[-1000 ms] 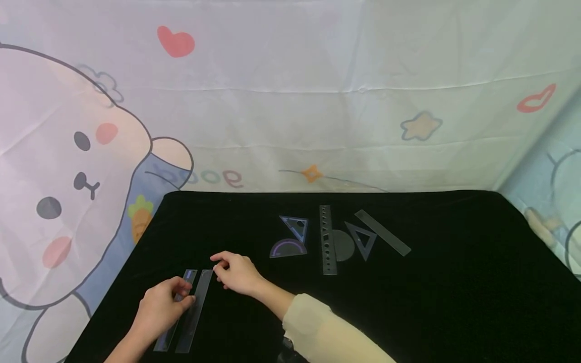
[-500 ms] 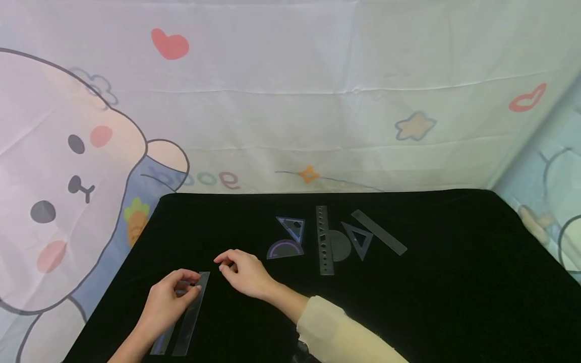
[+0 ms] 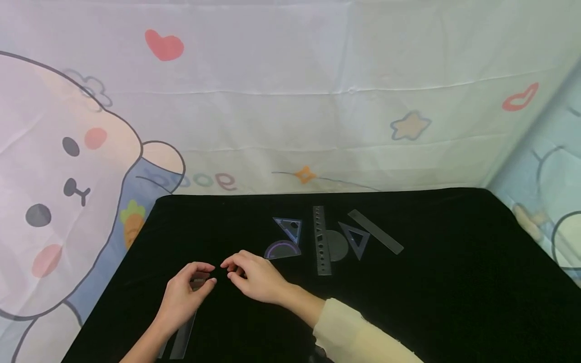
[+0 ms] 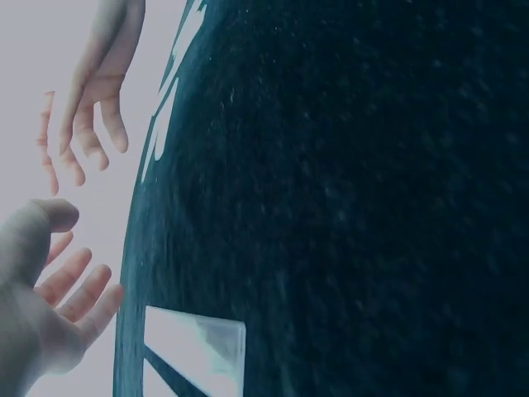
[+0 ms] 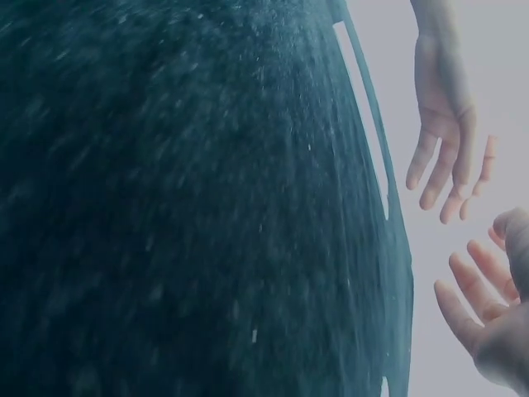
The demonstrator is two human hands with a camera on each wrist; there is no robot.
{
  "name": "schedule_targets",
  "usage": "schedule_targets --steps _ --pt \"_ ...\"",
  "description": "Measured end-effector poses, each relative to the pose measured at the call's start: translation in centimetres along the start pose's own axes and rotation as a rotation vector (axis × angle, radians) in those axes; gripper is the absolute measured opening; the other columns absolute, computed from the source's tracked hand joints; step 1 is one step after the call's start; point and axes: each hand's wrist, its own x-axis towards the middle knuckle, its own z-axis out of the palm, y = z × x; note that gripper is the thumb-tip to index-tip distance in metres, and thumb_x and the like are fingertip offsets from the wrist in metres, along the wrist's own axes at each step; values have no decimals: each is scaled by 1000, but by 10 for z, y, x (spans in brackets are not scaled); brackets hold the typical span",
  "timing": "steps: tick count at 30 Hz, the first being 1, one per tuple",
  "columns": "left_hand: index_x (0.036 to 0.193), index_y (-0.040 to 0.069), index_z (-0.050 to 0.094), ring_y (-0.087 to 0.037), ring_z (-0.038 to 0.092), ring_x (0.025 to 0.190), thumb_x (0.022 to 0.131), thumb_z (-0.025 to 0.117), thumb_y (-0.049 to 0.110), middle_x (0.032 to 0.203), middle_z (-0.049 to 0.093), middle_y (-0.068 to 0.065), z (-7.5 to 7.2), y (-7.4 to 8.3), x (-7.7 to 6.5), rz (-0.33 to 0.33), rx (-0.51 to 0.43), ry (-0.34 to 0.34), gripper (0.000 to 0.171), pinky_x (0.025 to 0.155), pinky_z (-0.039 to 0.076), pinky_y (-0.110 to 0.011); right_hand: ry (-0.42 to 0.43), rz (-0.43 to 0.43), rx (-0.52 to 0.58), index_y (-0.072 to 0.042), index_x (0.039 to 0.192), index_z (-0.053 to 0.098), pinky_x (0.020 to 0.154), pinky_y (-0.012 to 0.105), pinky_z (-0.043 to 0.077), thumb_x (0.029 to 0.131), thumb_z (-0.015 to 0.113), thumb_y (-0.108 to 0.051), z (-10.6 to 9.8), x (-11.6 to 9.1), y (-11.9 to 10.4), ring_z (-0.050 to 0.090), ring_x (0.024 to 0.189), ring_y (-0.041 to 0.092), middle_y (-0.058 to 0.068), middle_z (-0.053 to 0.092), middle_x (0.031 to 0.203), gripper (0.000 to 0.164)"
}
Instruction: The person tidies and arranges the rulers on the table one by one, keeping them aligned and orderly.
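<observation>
My left hand (image 3: pixel 185 295) hovers over two straight clear rulers at the table's left, fingers loosely bent and thumb apart, with nothing between them. It covers most of the nearer-left ruler (image 3: pixel 162 350) and the upper part of the other ruler (image 3: pixel 183 339). Bright ruler ends (image 4: pixel 202 347) show low in the left wrist view. Facing it, my right hand (image 3: pixel 259 278) hangs above the black cloth, its fingers also loosely bent around nothing. A small gap separates the fingertips of both hands. Both wrist views show the hands raised above the cloth.
Farther back lie a blue-edged set square (image 3: pixel 290 229), a purple-marked protractor (image 3: pixel 282 249), a ruler with cut-outs (image 3: pixel 322 242) overlapping a clear round disc (image 3: pixel 338 246), another set square (image 3: pixel 356 239) and a slanted ruler (image 3: pixel 375 232). A printed curtain (image 3: pixel 272 116) hangs behind the table.
My left hand has moved right and away from me, off the left ruler's middle. The right hand has shifted right, off the second ruler's end. The rulers stay in place; the head view has turned slightly.
</observation>
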Motion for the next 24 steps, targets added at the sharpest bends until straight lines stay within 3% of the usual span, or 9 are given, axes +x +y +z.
schedule_targets --steps 7,16,24 --pt "107 8 59 -23 61 97 85 63 11 108 61 -7 13 8 12 23 -47 -35 23 78 55 -33 -5 -24 -33 -14 111 59 68 6 44 91 55 -18 -15 -9 10 56 83 -3 -6 60 99 20" --pt "113 11 58 -22 60 102 86 62 14 114 60 -8 31 15 26 -63 -128 -94 27 80 54 -30 -42 31 -61 -15 113 58 72 10 46 91 56 -19 -33 -27 24 58 87 -1 -5 59 103 23" --pt "114 13 58 -19 60 100 87 62 17 114 60 -4 47 25 41 -34 -186 -104 28 80 53 -31 -73 36 -176 -19 116 57 74 14 48 90 57 -22 -51 -44 42 58 91 4 -5 58 106 27"
